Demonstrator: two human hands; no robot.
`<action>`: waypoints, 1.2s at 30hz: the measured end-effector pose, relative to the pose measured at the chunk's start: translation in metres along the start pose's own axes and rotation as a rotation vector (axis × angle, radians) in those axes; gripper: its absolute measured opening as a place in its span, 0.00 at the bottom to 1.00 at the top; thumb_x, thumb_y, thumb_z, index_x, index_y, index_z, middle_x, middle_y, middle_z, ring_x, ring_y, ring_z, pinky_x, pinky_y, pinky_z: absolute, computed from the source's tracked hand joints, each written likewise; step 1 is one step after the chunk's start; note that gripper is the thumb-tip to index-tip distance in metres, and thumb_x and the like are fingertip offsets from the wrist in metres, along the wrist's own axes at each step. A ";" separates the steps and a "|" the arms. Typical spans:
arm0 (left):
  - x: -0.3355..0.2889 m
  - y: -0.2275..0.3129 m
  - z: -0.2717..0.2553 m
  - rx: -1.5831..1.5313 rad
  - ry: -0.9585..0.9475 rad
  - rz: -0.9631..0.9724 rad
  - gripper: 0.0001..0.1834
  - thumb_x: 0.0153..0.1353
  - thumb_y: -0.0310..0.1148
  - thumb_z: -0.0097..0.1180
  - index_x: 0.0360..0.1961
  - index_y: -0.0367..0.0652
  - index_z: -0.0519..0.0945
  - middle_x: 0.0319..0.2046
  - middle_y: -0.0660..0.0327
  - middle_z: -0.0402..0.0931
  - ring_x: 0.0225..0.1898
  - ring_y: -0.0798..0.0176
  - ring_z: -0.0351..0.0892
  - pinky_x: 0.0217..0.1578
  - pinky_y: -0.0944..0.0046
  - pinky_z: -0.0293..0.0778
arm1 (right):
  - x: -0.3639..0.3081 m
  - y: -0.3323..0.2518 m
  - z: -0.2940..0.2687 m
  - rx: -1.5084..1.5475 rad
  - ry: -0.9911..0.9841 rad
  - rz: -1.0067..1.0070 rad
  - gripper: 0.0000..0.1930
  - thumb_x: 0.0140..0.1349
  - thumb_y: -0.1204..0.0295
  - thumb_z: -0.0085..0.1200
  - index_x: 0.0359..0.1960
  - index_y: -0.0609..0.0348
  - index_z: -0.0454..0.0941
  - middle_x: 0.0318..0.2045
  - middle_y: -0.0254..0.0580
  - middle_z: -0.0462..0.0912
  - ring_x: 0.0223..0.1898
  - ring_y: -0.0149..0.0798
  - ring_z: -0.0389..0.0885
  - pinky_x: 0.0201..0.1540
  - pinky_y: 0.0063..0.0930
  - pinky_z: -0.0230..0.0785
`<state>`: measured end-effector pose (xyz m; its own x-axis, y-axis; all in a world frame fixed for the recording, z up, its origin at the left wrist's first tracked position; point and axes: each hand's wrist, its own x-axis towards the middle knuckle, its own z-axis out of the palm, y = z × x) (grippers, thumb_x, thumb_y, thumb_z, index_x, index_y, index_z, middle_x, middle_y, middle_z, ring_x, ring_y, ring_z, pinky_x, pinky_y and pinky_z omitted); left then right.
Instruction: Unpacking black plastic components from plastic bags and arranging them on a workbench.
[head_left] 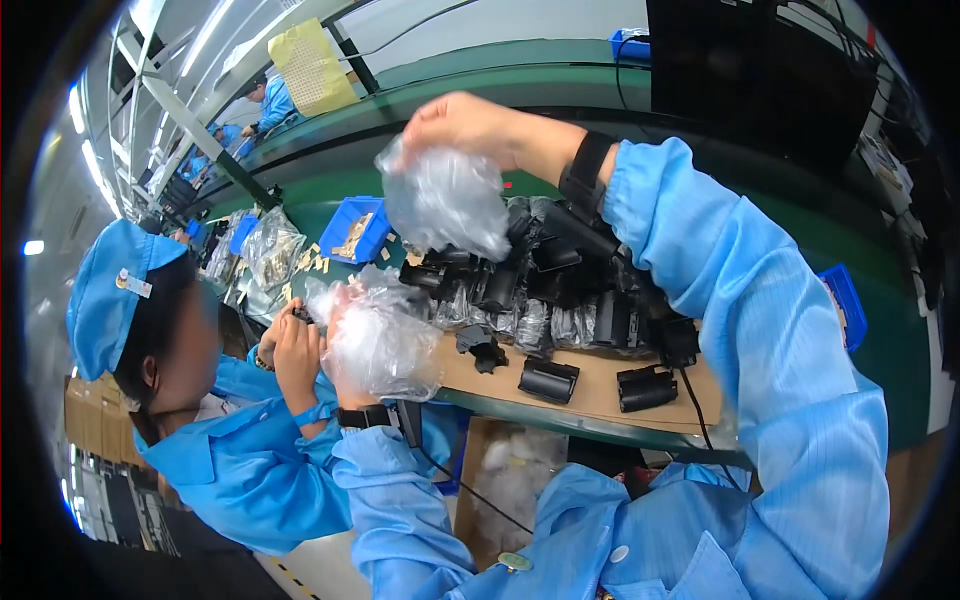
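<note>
My right hand (462, 125) is raised above the bench, its fingers pinched on the top of a crumpled clear plastic bag (450, 205) that hangs below. Lower and to the left, my left hand (345, 305) is closed on another bunched clear plastic bag (388, 345), whose film hides most of the fingers. Just beyond the bags, black plastic housings (560, 250) lie heaped, several of them wrapped in clear film. A black housing (548, 381) and another black housing (647, 388) lie on the cardboard sheet (480, 380) near the front edge, beside a small black piece (482, 348).
At my left a co-worker (240, 440) in blue handles a small dark thing. A blue bin (357, 230) of small tan pieces stands on the green bench. Below the edge is a carton (470, 490) with plastic film. Black cords trail from my wristbands.
</note>
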<state>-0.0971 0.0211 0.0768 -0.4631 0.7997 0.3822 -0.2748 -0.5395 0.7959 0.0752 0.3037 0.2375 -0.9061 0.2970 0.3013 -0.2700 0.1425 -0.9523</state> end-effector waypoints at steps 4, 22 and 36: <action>0.019 0.008 0.013 0.800 -0.100 -0.239 0.26 0.67 0.26 0.40 0.67 0.34 0.58 0.65 0.47 0.62 0.63 0.53 0.65 0.64 0.56 0.63 | -0.008 -0.011 0.003 -0.160 -0.008 -0.008 0.08 0.61 0.70 0.57 0.34 0.62 0.82 0.36 0.40 0.86 0.33 0.29 0.82 0.39 0.25 0.74; -0.011 0.061 0.040 0.274 0.183 0.392 0.22 0.69 0.28 0.42 0.63 0.35 0.63 0.56 0.51 0.70 0.51 0.57 0.73 0.51 0.62 0.71 | -0.072 0.007 0.072 -1.019 -0.372 -0.105 0.21 0.51 0.58 0.64 0.41 0.63 0.83 0.37 0.50 0.85 0.41 0.49 0.83 0.44 0.39 0.73; -0.018 -0.007 -0.009 0.390 0.069 -0.015 0.20 0.69 0.32 0.46 0.59 0.36 0.68 0.49 0.53 0.76 0.41 0.61 0.77 0.41 0.65 0.75 | -0.061 -0.026 0.031 -0.426 -0.212 -0.070 0.14 0.60 0.62 0.59 0.26 0.62 0.78 0.22 0.29 0.75 0.26 0.26 0.70 0.31 0.27 0.64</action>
<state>-0.0945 0.0086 0.0602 -0.5207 0.7800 0.3471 0.0528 -0.3763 0.9250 0.1271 0.2532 0.2424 -0.9490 0.0799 0.3051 -0.2154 0.5427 -0.8118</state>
